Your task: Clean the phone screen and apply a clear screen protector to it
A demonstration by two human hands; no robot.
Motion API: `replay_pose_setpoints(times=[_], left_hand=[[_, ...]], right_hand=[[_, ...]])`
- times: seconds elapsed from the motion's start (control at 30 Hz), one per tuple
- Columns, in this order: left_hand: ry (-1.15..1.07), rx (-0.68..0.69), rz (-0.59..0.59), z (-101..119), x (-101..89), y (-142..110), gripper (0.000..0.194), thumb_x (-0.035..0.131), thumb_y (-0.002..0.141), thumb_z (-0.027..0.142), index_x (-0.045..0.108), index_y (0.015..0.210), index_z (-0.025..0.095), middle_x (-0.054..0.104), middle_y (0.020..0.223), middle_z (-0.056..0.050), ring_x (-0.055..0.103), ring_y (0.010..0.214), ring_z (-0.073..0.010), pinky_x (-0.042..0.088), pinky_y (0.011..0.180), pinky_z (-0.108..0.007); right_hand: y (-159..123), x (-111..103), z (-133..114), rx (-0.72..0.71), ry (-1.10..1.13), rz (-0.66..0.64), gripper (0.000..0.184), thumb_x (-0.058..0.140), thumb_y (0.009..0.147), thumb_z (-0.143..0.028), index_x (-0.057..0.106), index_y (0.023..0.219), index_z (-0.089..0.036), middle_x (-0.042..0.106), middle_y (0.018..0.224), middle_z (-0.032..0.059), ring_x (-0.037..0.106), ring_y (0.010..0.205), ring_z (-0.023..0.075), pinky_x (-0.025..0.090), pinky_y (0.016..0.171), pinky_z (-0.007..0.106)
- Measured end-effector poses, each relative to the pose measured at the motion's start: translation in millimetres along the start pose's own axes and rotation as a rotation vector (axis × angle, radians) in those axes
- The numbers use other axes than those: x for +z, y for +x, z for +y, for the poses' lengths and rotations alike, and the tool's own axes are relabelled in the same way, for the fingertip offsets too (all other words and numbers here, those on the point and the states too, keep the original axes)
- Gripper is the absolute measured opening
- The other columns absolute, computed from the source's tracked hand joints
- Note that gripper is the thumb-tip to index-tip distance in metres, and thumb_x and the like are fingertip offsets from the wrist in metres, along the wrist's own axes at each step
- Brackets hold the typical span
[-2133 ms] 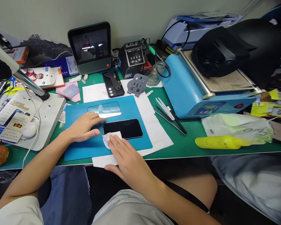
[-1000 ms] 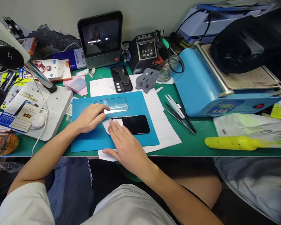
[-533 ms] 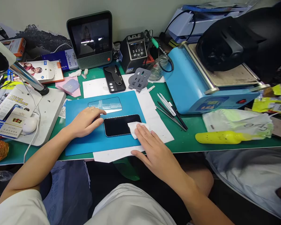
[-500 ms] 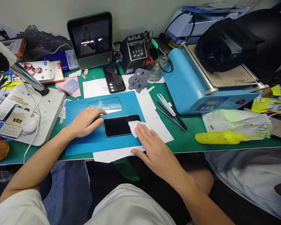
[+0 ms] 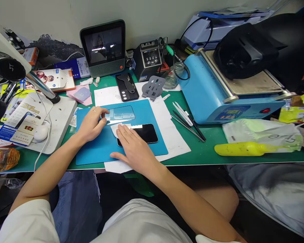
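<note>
A smartphone (image 5: pixel 146 133) with a black screen lies flat on a blue mat (image 5: pixel 96 153). My right hand (image 5: pixel 134 146) is laid over its left end, the fingers together and pressing a white wipe (image 5: pixel 114 129) against the screen. The palm and fingers hide part of the phone. Behind the phone, a clear screen protector (image 5: pixel 121 113) with a dark border rests on the mat. My left hand (image 5: pixel 91 122) is by the protector's left edge, its fingers bent and the thumb apart, with nothing seen in the grasp. Whether its fingertips touch the protector, I cannot tell.
Tweezers and pen-like tools (image 5: pixel 188 121) lie right of the mat, near a blue machine (image 5: pixel 202 91). A yellow bottle (image 5: pixel 239 149) lies at the front right. Behind are a phone case (image 5: pixel 124 82), a grey stand (image 5: pixel 153 88) and a display (image 5: pixel 103 47).
My right hand has slid the wipe left across the phone, from its right end to its left end. My left hand has drawn back slightly towards the protector's left edge. The view has shifted a little.
</note>
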State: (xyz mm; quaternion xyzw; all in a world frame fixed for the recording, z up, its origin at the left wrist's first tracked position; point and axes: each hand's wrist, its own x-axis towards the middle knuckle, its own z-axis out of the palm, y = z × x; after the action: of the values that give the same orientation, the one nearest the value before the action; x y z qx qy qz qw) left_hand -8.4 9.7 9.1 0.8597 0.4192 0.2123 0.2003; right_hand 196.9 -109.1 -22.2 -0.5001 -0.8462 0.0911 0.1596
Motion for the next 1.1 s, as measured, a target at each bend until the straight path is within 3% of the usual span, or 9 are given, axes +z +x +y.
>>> replay_pose_setpoints(times=[0.17, 0.3, 0.47, 0.6, 0.77, 0.87, 0.97, 1.1], left_hand=[[0.023, 0.0, -0.036, 0.5, -0.1, -0.8, 0.025, 0.042, 0.099, 0.032, 0.06, 0.112, 0.021, 0.065, 0.101, -0.008, 0.057, 0.097, -0.0264, 0.047, 0.092, -0.045], [0.032, 0.035, -0.042, -0.7, 0.6, -0.9, 0.023, 0.044, 0.099, 0.033, 0.06, 0.112, 0.022, 0.065, 0.1, -0.007, 0.057, 0.096, -0.026, 0.047, 0.092, -0.046], [0.12, -0.004, -0.003, -5.0, -1.3, 0.7, 0.028, 0.052, 0.095, 0.036, 0.058, 0.117, 0.02, 0.063, 0.116, -0.011, 0.055, 0.11, -0.0297, 0.047, 0.097, -0.047], [0.216, 0.016, -0.079, -7.4, -3.9, 0.7, 0.049, 0.063, 0.09, 0.048, 0.054, 0.129, 0.019, 0.061, 0.131, -0.014, 0.052, 0.121, -0.0344, 0.045, 0.105, -0.051], [0.268, -0.015, -0.147, -8.7, -7.4, 0.8, 0.063, 0.068, 0.088, 0.054, 0.051, 0.137, 0.019, 0.06, 0.141, -0.016, 0.05, 0.13, -0.0381, 0.045, 0.106, -0.053], [0.261, -0.076, -0.156, -8.3, -9.4, 1.5, 0.062, 0.068, 0.089, 0.055, 0.053, 0.136, 0.017, 0.063, 0.138, -0.017, 0.052, 0.13, -0.0395, 0.048, 0.104, -0.054], [0.241, -0.108, -0.159, -7.8, -9.7, 1.2, 0.059, 0.07, 0.089, 0.051, 0.055, 0.135, 0.016, 0.065, 0.136, -0.017, 0.055, 0.129, -0.0397, 0.05, 0.103, -0.055], [0.19, -0.093, -0.137, -9.6, -5.7, -1.1, 0.054, 0.07, 0.091, 0.044, 0.055, 0.136, 0.019, 0.065, 0.136, -0.015, 0.056, 0.129, -0.0364, 0.051, 0.104, -0.052]], right_hand=[[-13.5, 0.8, -11.7, -0.067, -0.018, 0.018, 0.069, 0.056, 0.104, -0.048, 0.051, 0.153, 0.001, 0.044, 0.163, 0.025, 0.043, 0.153, 0.0344, 0.041, 0.126, 0.051], [-41.6, -5.8, -3.7, -0.092, -0.017, 0.051, 0.049, 0.05, 0.108, -0.026, 0.053, 0.154, -0.008, 0.053, 0.158, 0.0175, 0.052, 0.148, 0.0285, 0.048, 0.121, 0.048], [-74.7, -15.9, 35.4, -0.004, -0.026, 0.183, 0.044, 0.05, 0.107, -0.019, 0.059, 0.15, -0.013, 0.063, 0.15, 0.0145, 0.061, 0.14, 0.0274, 0.053, 0.117, 0.05], [-85.7, -23.4, 71.7, 0.055, 0.02, 0.27, 0.041, 0.05, 0.107, -0.019, 0.065, 0.145, -0.019, 0.071, 0.14, 0.0116, 0.069, 0.13, 0.0271, 0.056, 0.114, 0.051], [-50.1, -44.3, 100.5, 0.067, 0.09, 0.322, 0.034, 0.05, 0.106, -0.026, 0.079, 0.124, -0.024, 0.081, 0.121, 0.0073, 0.077, 0.113, 0.0272, 0.063, 0.103, 0.051], [-8.3, -53.4, 114.5, 0.126, 0.113, 0.337, 0.035, 0.049, 0.106, -0.03, 0.078, 0.126, -0.023, 0.079, 0.126, 0.0075, 0.074, 0.118, 0.0287, 0.06, 0.104, 0.053], [22.1, -51.0, 124.8, 0.144, 0.105, 0.265, 0.036, 0.052, 0.102, -0.031, 0.077, 0.126, -0.02, 0.077, 0.131, 0.0102, 0.071, 0.124, 0.0312, 0.058, 0.107, 0.054], [21.0, -39.1, 121.0, 0.14, 0.131, 0.298, 0.04, 0.056, 0.102, -0.036, 0.073, 0.132, -0.018, 0.071, 0.141, 0.0131, 0.062, 0.137, 0.033, 0.05, 0.116, 0.058]])
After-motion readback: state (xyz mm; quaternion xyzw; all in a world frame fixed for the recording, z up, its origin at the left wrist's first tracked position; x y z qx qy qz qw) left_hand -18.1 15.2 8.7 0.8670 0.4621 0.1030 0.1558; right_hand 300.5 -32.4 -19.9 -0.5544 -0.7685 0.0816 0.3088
